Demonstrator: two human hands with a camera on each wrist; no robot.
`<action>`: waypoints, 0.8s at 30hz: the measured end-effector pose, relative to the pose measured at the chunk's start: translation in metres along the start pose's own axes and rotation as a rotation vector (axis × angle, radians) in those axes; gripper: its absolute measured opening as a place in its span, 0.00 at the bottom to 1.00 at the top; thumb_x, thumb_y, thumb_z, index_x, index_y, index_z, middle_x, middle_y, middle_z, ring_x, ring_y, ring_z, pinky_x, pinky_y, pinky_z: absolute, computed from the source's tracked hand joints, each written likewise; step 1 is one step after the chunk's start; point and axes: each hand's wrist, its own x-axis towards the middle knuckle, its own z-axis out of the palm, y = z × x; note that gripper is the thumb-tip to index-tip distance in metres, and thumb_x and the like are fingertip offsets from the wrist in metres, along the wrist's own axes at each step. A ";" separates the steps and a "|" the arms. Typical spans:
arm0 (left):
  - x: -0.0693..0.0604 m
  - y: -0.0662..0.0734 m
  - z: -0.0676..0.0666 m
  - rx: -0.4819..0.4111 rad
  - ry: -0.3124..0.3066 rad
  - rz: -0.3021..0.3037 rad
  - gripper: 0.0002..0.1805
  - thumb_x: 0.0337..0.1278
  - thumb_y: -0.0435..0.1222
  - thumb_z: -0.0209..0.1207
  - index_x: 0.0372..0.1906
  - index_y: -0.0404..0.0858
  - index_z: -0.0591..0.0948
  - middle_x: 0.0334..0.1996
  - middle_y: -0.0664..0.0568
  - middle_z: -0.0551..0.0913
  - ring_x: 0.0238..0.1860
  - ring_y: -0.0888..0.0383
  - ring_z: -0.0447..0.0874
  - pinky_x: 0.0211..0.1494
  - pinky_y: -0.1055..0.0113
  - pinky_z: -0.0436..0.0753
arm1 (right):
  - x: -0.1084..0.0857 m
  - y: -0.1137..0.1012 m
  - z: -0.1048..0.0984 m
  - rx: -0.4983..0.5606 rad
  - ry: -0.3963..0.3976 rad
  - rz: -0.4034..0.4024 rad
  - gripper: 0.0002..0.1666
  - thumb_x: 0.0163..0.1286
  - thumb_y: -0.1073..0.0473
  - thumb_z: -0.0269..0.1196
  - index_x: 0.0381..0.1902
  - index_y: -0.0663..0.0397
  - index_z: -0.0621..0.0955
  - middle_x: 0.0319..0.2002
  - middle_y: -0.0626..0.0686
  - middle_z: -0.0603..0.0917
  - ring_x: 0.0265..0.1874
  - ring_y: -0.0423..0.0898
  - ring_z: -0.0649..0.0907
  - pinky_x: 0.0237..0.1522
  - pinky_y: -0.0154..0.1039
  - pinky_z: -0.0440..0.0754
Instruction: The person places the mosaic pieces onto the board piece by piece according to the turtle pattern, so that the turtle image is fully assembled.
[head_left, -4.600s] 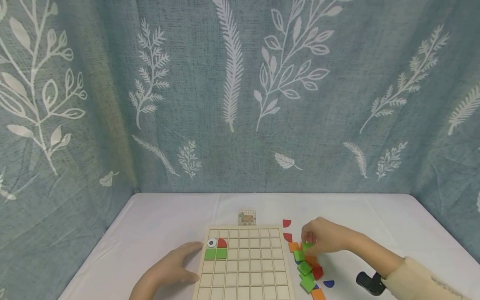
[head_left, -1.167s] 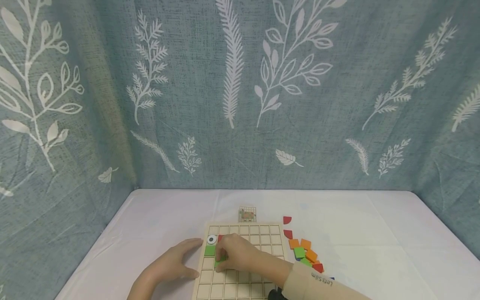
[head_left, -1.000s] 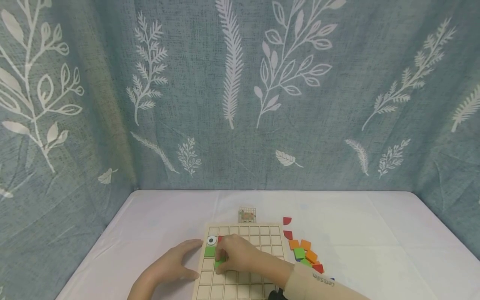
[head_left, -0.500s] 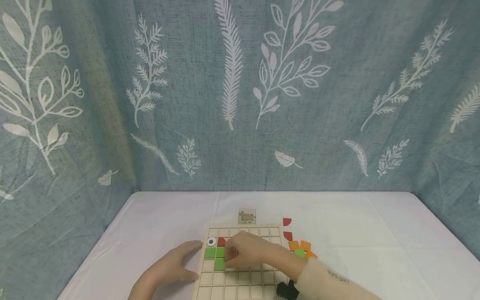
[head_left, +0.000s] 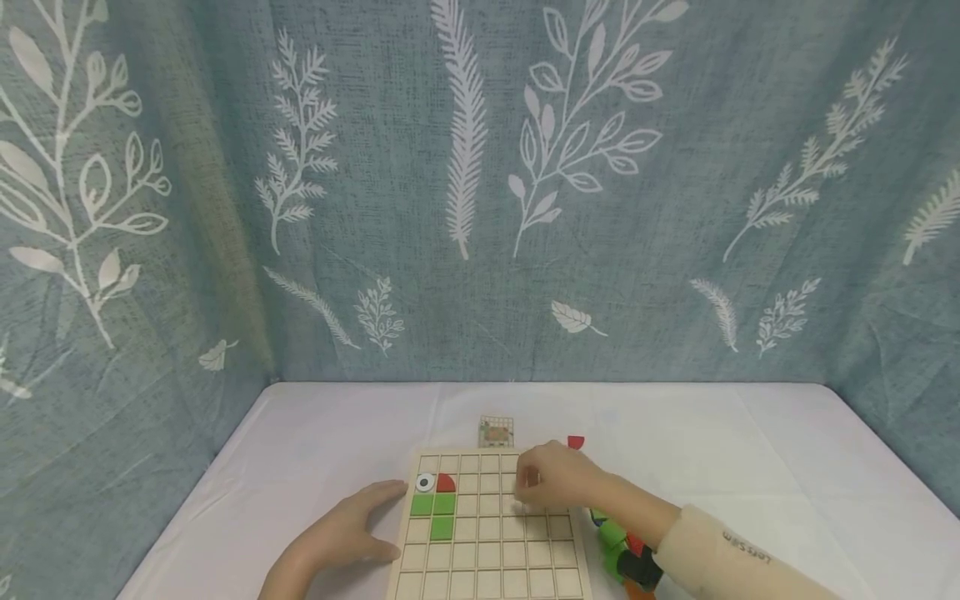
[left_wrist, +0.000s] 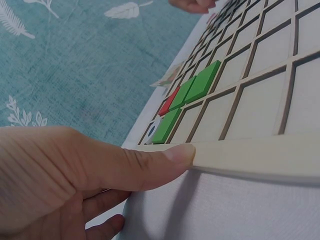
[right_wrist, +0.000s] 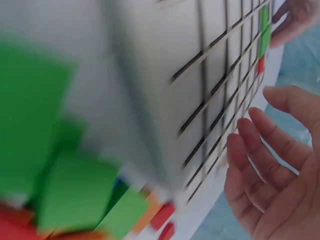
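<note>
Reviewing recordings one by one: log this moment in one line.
left hand: at edge of grid board | right hand: over board, empty | in cells: eye piece, red piece, three green tiles

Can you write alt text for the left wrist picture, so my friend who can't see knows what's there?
A left hand touches the edge of a wooden grid. The grid holds three green tiles, a red piece and a white eye. The right hand partly shows at the top, beside a leaf-patterned curtain.
</note>
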 end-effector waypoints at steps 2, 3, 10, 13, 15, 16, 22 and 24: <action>0.000 0.000 0.000 0.005 0.001 0.002 0.44 0.22 0.35 0.73 0.59 0.36 0.73 0.61 0.39 0.70 0.64 0.37 0.61 0.65 0.40 0.61 | -0.005 0.009 -0.004 0.003 0.033 -0.001 0.05 0.58 0.59 0.62 0.23 0.47 0.80 0.21 0.40 0.77 0.22 0.34 0.73 0.22 0.29 0.72; 0.000 0.000 0.000 0.004 0.002 0.001 0.44 0.22 0.35 0.73 0.59 0.36 0.73 0.61 0.39 0.70 0.64 0.37 0.61 0.65 0.40 0.61 | -0.008 0.013 -0.005 0.006 0.046 0.002 0.05 0.58 0.60 0.62 0.23 0.48 0.79 0.21 0.40 0.76 0.21 0.34 0.72 0.21 0.29 0.72; -0.001 0.001 0.000 0.006 0.013 -0.002 0.44 0.21 0.35 0.73 0.58 0.36 0.73 0.61 0.39 0.71 0.64 0.37 0.61 0.65 0.41 0.61 | -0.025 0.035 -0.020 -0.007 0.091 0.017 0.06 0.56 0.63 0.64 0.22 0.50 0.78 0.18 0.41 0.75 0.19 0.34 0.71 0.21 0.28 0.72; -0.001 0.001 0.001 0.010 0.016 0.005 0.44 0.21 0.35 0.73 0.58 0.36 0.73 0.61 0.39 0.71 0.64 0.37 0.62 0.65 0.40 0.62 | -0.030 0.042 -0.022 -0.029 0.102 0.083 0.05 0.54 0.64 0.65 0.22 0.51 0.78 0.20 0.42 0.76 0.21 0.36 0.72 0.23 0.30 0.74; -0.001 0.001 0.001 0.009 0.019 0.010 0.44 0.21 0.34 0.73 0.58 0.35 0.73 0.60 0.39 0.71 0.64 0.37 0.62 0.65 0.41 0.61 | -0.032 0.045 -0.022 -0.032 0.112 0.155 0.04 0.53 0.63 0.65 0.24 0.52 0.79 0.21 0.42 0.76 0.23 0.38 0.73 0.25 0.31 0.75; -0.001 0.001 0.001 0.008 0.018 0.009 0.44 0.21 0.34 0.73 0.58 0.36 0.73 0.60 0.39 0.71 0.64 0.37 0.62 0.65 0.40 0.61 | -0.032 0.046 -0.022 -0.029 0.116 0.194 0.04 0.52 0.63 0.66 0.24 0.52 0.79 0.22 0.43 0.76 0.23 0.39 0.73 0.26 0.32 0.76; 0.000 0.001 0.001 0.007 0.015 0.001 0.43 0.21 0.34 0.73 0.58 0.36 0.73 0.61 0.39 0.71 0.64 0.37 0.62 0.65 0.40 0.61 | -0.030 0.053 -0.018 0.002 0.125 0.302 0.05 0.52 0.63 0.67 0.26 0.54 0.81 0.24 0.45 0.77 0.26 0.42 0.73 0.29 0.33 0.78; -0.001 0.001 0.001 0.007 0.015 -0.001 0.43 0.21 0.34 0.73 0.58 0.36 0.73 0.61 0.39 0.71 0.64 0.37 0.62 0.65 0.40 0.61 | -0.029 0.054 -0.017 0.009 0.122 0.300 0.05 0.51 0.63 0.68 0.27 0.55 0.81 0.24 0.46 0.77 0.26 0.42 0.73 0.29 0.34 0.78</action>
